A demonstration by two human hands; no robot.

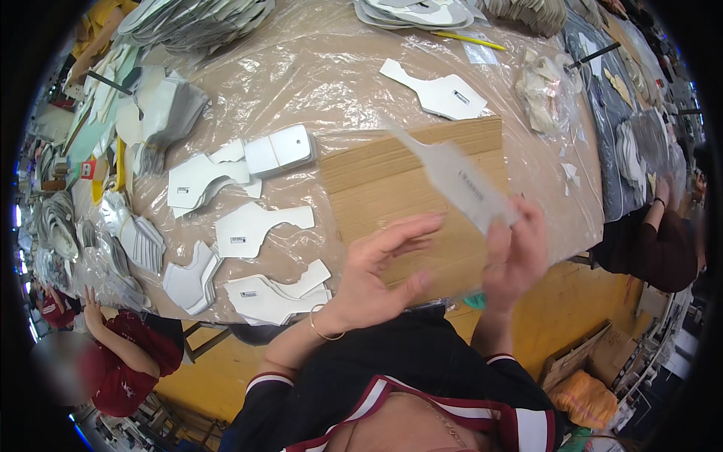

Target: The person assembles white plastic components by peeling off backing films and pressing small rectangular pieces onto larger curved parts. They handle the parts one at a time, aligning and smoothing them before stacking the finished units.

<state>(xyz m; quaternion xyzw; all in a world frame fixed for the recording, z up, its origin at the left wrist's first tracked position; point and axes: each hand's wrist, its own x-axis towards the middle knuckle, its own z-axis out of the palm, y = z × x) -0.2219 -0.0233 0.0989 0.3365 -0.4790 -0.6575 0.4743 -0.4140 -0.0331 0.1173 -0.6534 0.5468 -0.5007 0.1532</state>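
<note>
My right hand pinches the broad end of a white cut-out piece with a small dark print. That piece is tilted over a flat sheet of brown cardboard and slightly smeared by motion. Left of it my left hand, a bracelet at the wrist, hovers over the cardboard's near edge with thumb and fingers apart and nothing in them. Beyond the cardboard lies a similar white piece. To the left are more white shaped pieces, some overlapping, and a banded stack of white panels.
Clear plastic film covers the table. Large stacks of grey-white pieces stand at the far side, near a yellow pencil-like stick. A crumpled plastic bag lies at right. Other people work at left and right.
</note>
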